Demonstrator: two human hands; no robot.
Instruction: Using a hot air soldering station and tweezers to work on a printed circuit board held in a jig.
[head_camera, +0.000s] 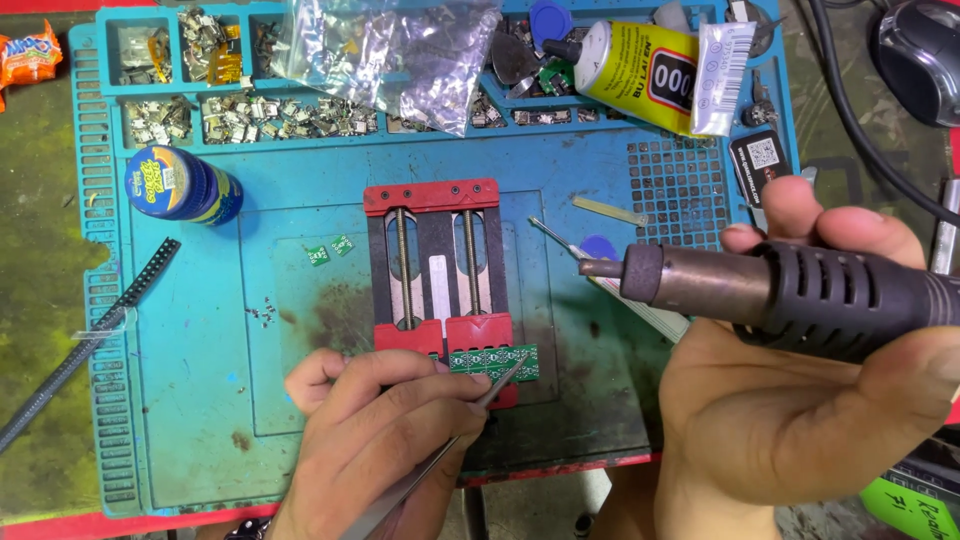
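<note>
While the green circuit board (493, 360) sits clamped at the near end of the red holder (440, 280), mid-mat, soldering looks under way, not finished. Left hand (375, 440) pinches tweezers (440, 465), tips touching the board. Right hand (800, 390) wraps the hot-air handle (790, 290), nozzle hanging off to the board's right. Blue mat (200, 400) beneath.

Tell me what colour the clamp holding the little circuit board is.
Red, with a dark middle and metal screws. The clamp shows best in the head view, gripping the green circuit board.
</note>
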